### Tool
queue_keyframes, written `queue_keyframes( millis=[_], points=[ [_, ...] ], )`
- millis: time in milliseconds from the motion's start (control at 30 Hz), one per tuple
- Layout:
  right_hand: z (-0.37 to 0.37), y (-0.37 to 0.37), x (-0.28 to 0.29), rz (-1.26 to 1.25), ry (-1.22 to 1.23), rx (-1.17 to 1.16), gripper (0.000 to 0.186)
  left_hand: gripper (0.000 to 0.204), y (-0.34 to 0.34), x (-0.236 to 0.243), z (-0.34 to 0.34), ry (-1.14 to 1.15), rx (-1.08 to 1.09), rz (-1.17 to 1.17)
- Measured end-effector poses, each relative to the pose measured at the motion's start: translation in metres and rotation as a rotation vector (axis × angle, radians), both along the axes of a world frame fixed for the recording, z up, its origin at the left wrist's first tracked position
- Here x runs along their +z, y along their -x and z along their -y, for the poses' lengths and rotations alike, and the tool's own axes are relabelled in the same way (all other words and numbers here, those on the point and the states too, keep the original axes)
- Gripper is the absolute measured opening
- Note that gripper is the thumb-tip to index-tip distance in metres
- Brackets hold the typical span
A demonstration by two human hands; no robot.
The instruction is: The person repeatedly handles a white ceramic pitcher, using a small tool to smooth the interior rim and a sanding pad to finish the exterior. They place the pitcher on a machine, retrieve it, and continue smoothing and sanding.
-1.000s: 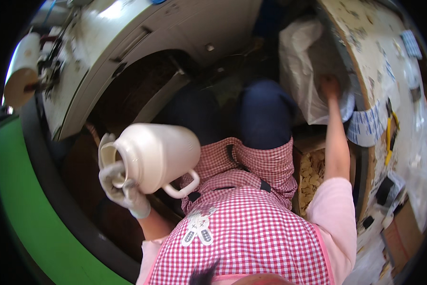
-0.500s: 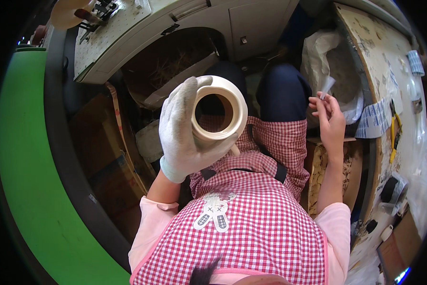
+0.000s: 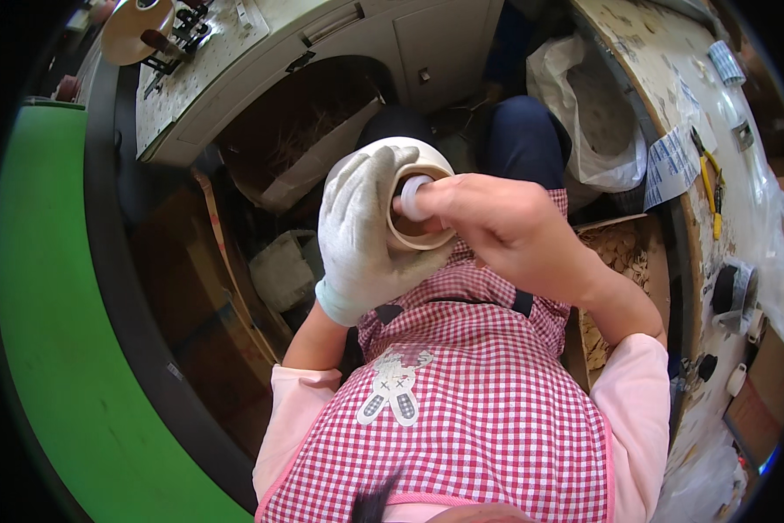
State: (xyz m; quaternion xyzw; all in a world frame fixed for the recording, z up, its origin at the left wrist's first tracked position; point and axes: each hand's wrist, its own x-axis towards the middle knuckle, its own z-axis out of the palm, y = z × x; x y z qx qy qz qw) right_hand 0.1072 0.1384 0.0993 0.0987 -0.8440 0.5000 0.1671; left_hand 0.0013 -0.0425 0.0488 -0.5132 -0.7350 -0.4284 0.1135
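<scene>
In my left hand (image 3: 361,231), which wears a whitish knit glove, is a cream-coloured round pot (image 3: 422,150) with a wide mouth turned up toward me. The gloved fingers wrap round its left side and its rim. My bare right hand (image 3: 518,227) reaches across from the right, its fingertips inside the pot's mouth. Pinched there is a curled piece of translucent whitish plastic (image 3: 415,199). The pot's inside is mostly hidden by the fingers.
A white bag (image 3: 549,78) lines a bin beyond my right knee. At right, a worn workbench (image 3: 644,52) bears yellow-handled pliers (image 3: 712,183) and a blue-and-white printed sheet (image 3: 671,167). An open box of flat tan pieces (image 3: 614,253) stands below. To my left runs a green surface (image 3: 47,261).
My right hand has come in from the right with the plastic piece and now has it at the pot's mouth. The left hand and pot have shifted slightly right.
</scene>
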Motion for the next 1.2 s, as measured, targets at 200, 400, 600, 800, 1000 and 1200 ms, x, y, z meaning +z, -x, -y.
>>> queue_keyframes(
  millis=[200,400,600,800,1000,1200],
  points=[
    [0.017,-0.003,-0.013,0.037,-0.586,-0.123,0.028,0.096,-0.005,-0.002,-0.005,0.033,-0.023,-0.005],
    [-0.001,0.013,-0.007,0.115,-0.726,0.022,0.027,0.094,-0.002,-0.005,-0.005,0.062,-0.047,0.003],
    [-0.029,0.013,0.007,0.258,-0.458,0.307,0.024,0.090,0.002,0.000,-0.012,0.010,-0.069,-0.036],
    [-0.046,0.012,-0.010,0.119,-0.055,-0.210,0.031,0.078,0.032,0.005,-0.022,-0.099,0.049,0.085],
    [-0.136,-0.031,-0.024,0.114,0.545,-0.521,0.035,0.059,0.053,-0.015,-0.007,0.034,0.005,1.146],
    [-0.125,-0.009,-0.002,-0.098,-0.621,-0.670,0.021,0.060,0.040,-0.068,-0.045,-0.451,-0.577,1.841]
  ],
)
